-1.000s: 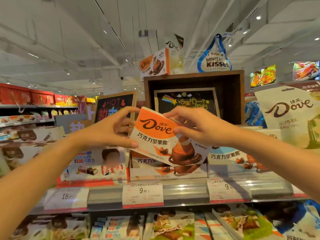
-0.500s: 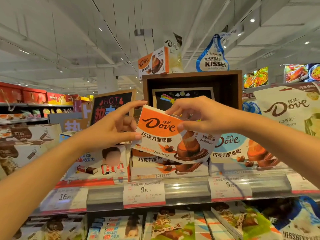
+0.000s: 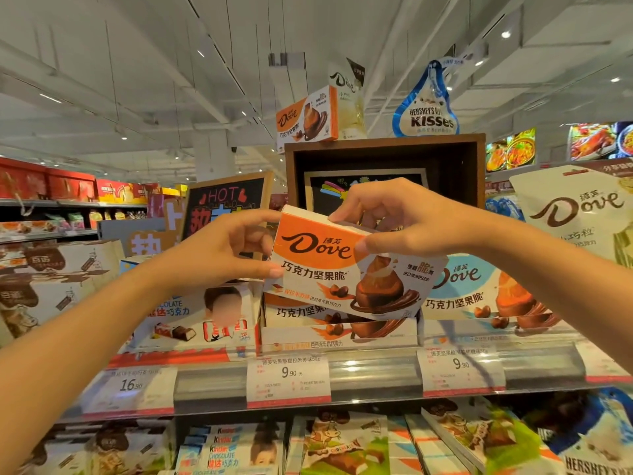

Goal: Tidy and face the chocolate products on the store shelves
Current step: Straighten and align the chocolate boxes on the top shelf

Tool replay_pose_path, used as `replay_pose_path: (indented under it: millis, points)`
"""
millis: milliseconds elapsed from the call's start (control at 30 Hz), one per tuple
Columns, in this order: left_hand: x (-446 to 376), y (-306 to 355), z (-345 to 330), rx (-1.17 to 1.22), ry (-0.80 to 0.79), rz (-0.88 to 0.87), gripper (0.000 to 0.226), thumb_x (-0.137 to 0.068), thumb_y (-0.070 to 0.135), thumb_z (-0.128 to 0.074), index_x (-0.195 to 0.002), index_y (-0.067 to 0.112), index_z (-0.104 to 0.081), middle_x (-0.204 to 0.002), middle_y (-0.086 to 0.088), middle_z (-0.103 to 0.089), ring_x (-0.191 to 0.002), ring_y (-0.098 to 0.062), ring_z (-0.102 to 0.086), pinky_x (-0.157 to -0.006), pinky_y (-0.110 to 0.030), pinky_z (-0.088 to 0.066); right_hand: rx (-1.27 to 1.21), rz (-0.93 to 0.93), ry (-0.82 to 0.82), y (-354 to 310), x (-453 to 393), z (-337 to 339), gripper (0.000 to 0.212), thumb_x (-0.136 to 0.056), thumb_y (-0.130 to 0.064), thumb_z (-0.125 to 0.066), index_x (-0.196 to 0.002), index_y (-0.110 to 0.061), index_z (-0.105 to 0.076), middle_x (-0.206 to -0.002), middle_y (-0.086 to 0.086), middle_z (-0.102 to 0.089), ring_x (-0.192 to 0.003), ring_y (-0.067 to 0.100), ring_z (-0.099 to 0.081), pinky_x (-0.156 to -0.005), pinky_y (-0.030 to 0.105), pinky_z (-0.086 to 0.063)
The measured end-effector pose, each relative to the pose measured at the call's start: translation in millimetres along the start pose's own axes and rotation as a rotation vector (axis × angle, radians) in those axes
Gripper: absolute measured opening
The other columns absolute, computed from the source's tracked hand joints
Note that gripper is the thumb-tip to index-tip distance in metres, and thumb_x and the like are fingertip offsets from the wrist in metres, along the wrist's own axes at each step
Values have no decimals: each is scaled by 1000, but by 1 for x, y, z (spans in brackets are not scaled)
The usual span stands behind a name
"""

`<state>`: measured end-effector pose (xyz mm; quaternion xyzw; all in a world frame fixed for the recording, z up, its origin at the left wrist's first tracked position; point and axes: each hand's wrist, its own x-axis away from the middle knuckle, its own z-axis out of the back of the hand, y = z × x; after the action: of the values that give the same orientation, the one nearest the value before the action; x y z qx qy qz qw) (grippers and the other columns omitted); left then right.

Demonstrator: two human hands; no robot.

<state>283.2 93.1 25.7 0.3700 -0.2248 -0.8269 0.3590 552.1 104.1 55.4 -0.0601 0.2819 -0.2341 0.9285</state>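
Both arms reach up and forward. Left hand [image 3: 219, 255] pinches the left edge of the orange Dove box [image 3: 346, 269]: thumb on the front face, index finger along the top corner, other fingers curled behind. Right hand [image 3: 407, 221] grips the box's top right part, thumb pressed on the front, fingers hooked over the top edge. Box is tilted, right end lower, front face toward the camera, held in the air above the shelf rail [image 3: 373, 375].

Directly below the held box, an open display tray [image 3: 339, 334] holds more orange Dove boxes, facing front. Right of the held box, a blue Dove box [image 3: 479, 289] stands on the same shelf, partly behind it. Left of the held box, a Kinder carton [image 3: 205, 313] sits with bars pictured on the front. Price tags [image 3: 289, 375] on the rail beneath read 9.90, and 16.90 further left. Behind the held box, a wooden crate [image 3: 387, 166] carries another orange Dove box [image 3: 306, 116] and a Kisses bag [image 3: 428, 108] on top. Lower shelf below the rail holds flat chocolate packs [image 3: 346, 443].
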Motion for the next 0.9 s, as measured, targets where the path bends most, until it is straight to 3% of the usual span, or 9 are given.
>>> replay_pose_path:
  millis: [133,300,433,533,667,800,900]
  points:
    - [1,2,-1,21,30,-7,54,-63,23,-77,-110,44,-62,-105,-22,-66,-100,-18,-67,-77,-23,-55,-42,2,-9,-1,-2,0,31,-76,-23,-65,-107,-26,-58,-108,3,-66,-93,20,-66,-76,42,-57]
    - [2,1,0,11,4,-25,46,-56,39,-80,-100,43,-68,-101,-11,-71,-98,-19,-68,-78,-24,-56,-133,10,0,2,-2,1,30,-78,-15,-66,-107,-23,-61,-108,5,-67,-92,19,-67,-79,38,-57]
    - [1,0,1,6,33,-1,49,-44,50,-84,-89,33,-74,-96,-4,-74,-94,-15,-69,-72,-20,-55,-184,-21,5,6,-2,3,34,-83,-2,-65,-115,-15,-63,-105,6,-71,-94,21,-69,-83,43,-56]
    - [-1,0,2,3,16,21,42,-47,43,-83,-87,30,-76,-97,1,-74,-94,-13,-69,-71,-18,-55,-184,-45,14,7,-2,5,36,-83,-3,-64,-116,-17,-64,-104,3,-72,-95,21,-69,-86,47,-54]
    - [-2,0,4,-85,-72,57,44,-62,18,-76,-105,12,-69,-107,5,-71,-103,-11,-65,-83,-23,-54,-185,-51,34,5,-5,7,35,-84,-2,-63,-115,-19,-65,-101,4,-73,-93,18,-69,-84,40,-56]
    - [-2,-5,6,-391,-96,16,45,-65,30,-77,-108,22,-69,-117,18,-64,-113,1,-56,-99,-28,-45,-86,-47,3,2,-13,-2,35,-84,-4,-64,-116,-19,-65,-102,1,-72,-95,17,-68,-82,37,-56]
    - [0,-6,5,-435,-84,-6,44,-64,45,-79,-105,30,-70,-117,23,-62,-113,4,-53,-100,-30,-43,-33,-46,-34,2,-18,-9,34,-85,-7,-63,-119,-16,-64,-99,-3,-70,-92,8,-67,-73,21,-55]
